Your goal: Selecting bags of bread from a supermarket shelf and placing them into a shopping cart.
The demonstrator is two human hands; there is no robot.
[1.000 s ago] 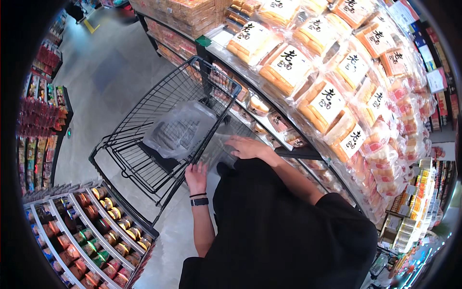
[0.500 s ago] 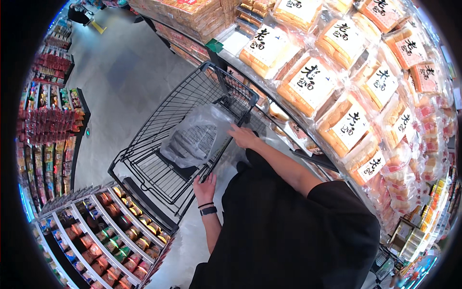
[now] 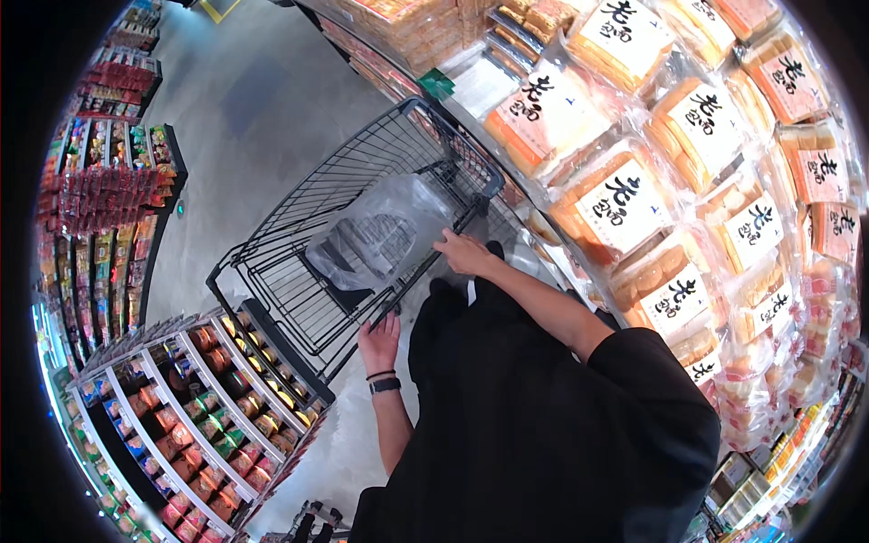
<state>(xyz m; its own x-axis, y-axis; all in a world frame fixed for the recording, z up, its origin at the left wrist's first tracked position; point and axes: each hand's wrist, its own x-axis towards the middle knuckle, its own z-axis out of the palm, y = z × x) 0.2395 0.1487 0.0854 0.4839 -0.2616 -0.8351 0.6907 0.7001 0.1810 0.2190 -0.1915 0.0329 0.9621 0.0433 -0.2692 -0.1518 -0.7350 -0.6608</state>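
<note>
A dark wire shopping cart [image 3: 317, 190] stands ahead of me, holding a translucent plastic bag [image 3: 367, 226] with a dark item showing through it. My right hand [image 3: 460, 252] has its fingers bent over the cart's near side rail, right beside the bag. Lower down, my left hand [image 3: 378, 342] is at the same side of the cart, fingers apart and holding nothing, their tips near or touching the frame.
Packaged sliced bread [image 3: 606, 199] is piled on a sloped shelf at my right. Stacked boxes [image 3: 407, 23] sit at the top. Packet shelves [image 3: 100, 217] line the left, with a rack of cups [image 3: 190, 416] at lower left. A grey floor aisle [image 3: 253, 90] runs beyond the cart.
My right hand has moved up onto the cart's rail beside the bag. The cart, bag and bread shelf now appear farther right in the view; my left hand has shifted slightly right too.
</note>
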